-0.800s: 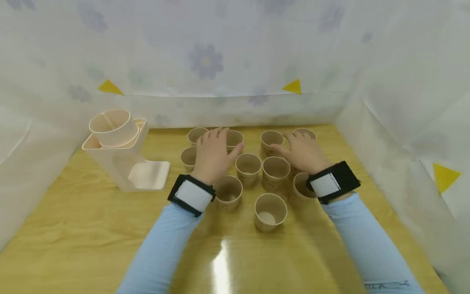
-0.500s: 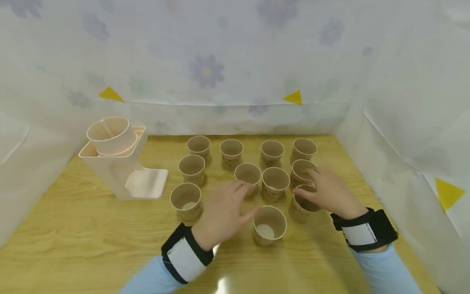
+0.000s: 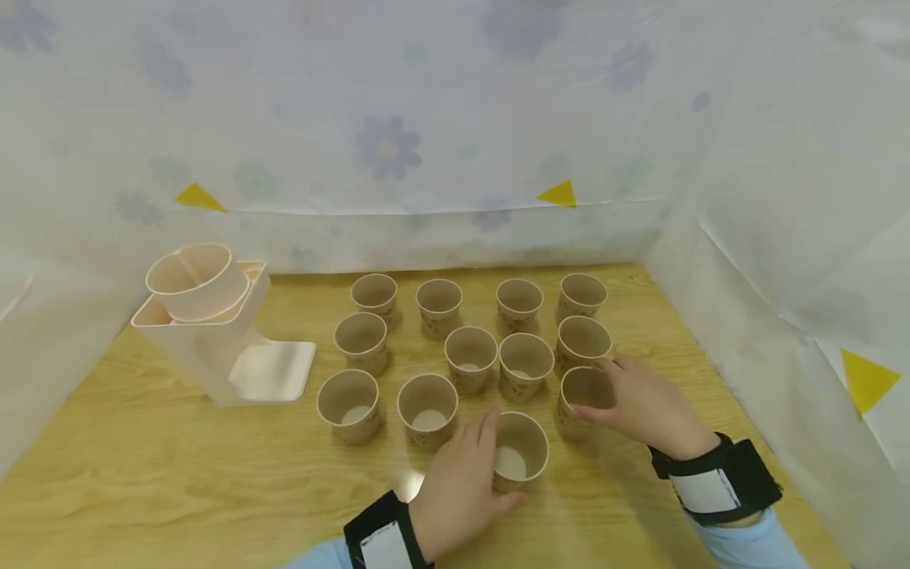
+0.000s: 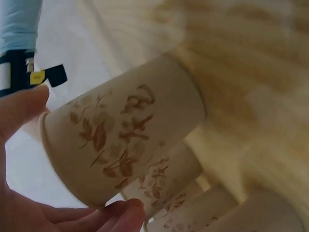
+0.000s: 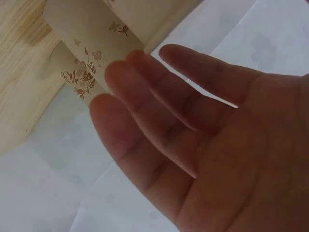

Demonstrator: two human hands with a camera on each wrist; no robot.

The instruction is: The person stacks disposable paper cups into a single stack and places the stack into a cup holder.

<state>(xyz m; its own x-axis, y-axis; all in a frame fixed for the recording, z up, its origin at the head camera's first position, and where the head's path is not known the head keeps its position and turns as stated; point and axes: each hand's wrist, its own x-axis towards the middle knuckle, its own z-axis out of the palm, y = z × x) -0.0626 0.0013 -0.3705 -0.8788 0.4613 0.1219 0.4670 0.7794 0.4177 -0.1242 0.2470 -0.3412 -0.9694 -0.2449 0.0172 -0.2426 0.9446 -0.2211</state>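
Beside the nearest paper cup (image 3: 521, 450), my left hand (image 3: 458, 484) has its fingers along the cup's left side and its thumb near the front rim. In the left wrist view that cup (image 4: 125, 130), printed with brown leaves and characters, stands between thumb and fingertips; firm contact cannot be made out. My right hand (image 3: 650, 407) reaches over the right side of another paper cup (image 3: 584, 399), fingers extended and thumb near its rim. The right wrist view shows these fingers (image 5: 140, 145) straight, holding nothing, with printed cups (image 5: 91, 43) beyond them.
Several more upright paper cups (image 3: 438, 304) stand in loose rows towards the back. A cream-coloured stand (image 3: 213, 348) with a round cup-like top is at the left. White floral sheeting (image 3: 441, 182) borders the wooden table (image 3: 178, 490) at the back and sides.
My left hand has come from the back row towards me, to the nearest cup. My right hand has also drawn back from the rear cups to the front right one. The cups stay standing.
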